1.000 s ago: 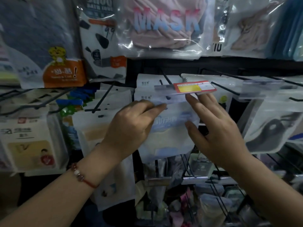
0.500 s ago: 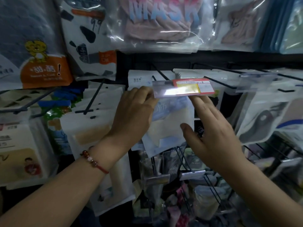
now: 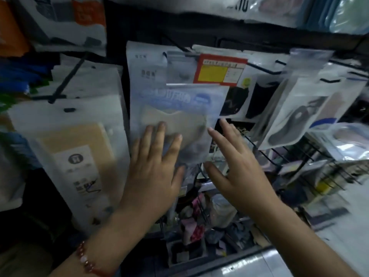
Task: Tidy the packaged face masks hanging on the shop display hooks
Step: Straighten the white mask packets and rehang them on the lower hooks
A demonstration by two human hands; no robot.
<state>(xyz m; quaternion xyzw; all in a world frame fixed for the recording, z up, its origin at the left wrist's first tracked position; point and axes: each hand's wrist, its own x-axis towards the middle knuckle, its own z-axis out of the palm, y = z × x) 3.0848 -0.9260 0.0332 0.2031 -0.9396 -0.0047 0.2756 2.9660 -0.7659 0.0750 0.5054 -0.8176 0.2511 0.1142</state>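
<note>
A frosted mask packet with blue print and a beige mask inside hangs on the middle hook, under a red and yellow price tag. My left hand lies flat with straight fingers on the packet's lower half. My right hand is spread just to the right of the packet's lower right corner, fingers straight, and I cannot tell whether it touches the packet. Both hands hold nothing.
A stack of white packets with a beige panel hangs on the hook to the left. Black mask packets and a clear packet with a grey mask hang to the right. Wire hooks jut out below, above a bin of small goods.
Both hands have dropped from the packet's top edge near the price tag to its lower half. The left hand now lies flat on it. The view has shifted downward.
</note>
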